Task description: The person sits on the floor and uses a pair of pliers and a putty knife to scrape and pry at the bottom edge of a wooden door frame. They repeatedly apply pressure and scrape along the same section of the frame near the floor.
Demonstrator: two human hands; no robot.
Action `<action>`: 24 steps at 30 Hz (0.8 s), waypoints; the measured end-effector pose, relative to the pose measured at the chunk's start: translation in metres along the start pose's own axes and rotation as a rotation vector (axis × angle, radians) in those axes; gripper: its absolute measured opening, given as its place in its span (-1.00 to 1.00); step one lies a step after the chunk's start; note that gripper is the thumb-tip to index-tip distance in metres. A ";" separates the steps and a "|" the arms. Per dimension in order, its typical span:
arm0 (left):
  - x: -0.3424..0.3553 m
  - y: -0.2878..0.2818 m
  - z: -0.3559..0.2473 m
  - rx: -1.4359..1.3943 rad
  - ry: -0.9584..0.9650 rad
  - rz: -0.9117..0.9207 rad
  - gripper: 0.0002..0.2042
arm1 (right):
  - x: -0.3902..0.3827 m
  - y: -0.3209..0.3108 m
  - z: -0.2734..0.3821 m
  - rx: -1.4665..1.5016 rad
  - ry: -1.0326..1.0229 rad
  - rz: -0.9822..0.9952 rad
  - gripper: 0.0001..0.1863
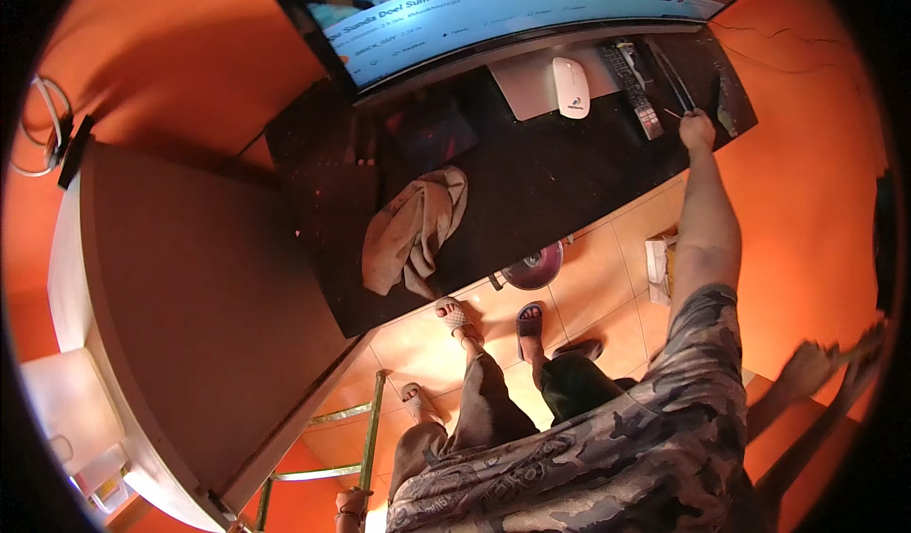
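Observation:
My right arm, in a camouflage sleeve, reaches to the black desk [512, 191]. My right hand [697, 130] is closed on a thin dark-and-silver object [678, 82] at the desk's right end, next to a long remote [634, 92]. Left of them a white mouse [571, 87] lies on a grey pad [522, 92]. A crumpled beige cloth [408, 229] lies by the front edge. At the lower left a partly seen hand [351, 500] is beside a metal ladder [372, 419]; I cannot tell whether it is my left.
A large screen [474, 11] stands behind the desk. A tall cabinet [180, 324] is at left. On the tiles are slippered feet [454, 315], a round dark appliance [531, 265] and a box [661, 267]. At right, another person's hands [807, 367] grip something long.

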State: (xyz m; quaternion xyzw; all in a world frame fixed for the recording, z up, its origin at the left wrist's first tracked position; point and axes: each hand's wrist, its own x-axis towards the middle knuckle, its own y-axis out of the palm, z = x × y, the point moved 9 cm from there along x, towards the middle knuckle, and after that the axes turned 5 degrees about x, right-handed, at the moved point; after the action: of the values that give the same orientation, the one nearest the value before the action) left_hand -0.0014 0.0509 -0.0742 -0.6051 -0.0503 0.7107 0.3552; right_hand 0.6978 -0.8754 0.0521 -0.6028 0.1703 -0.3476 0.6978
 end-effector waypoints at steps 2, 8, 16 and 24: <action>0.017 -0.002 0.005 0.059 0.039 -0.034 -0.83 | 0.020 0.022 0.008 0.044 -0.123 0.026 -0.52; 0.070 -0.025 0.047 0.318 0.323 -0.126 -0.83 | 0.000 0.039 0.029 -0.126 0.013 0.289 -0.57; 0.046 0.001 -0.005 0.013 0.019 -0.042 -0.78 | 0.008 -0.007 0.019 -0.176 -0.060 -0.009 -0.67; 0.002 0.069 -0.101 0.391 0.692 0.079 -0.72 | -0.130 -0.129 -0.037 0.147 0.196 -0.017 -0.25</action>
State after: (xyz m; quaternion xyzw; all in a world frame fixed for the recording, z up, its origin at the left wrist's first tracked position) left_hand 0.0588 -0.0350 -0.1369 -0.7313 0.2317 0.4740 0.4322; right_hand 0.5466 -0.8168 0.1439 -0.5145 0.2065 -0.4223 0.7172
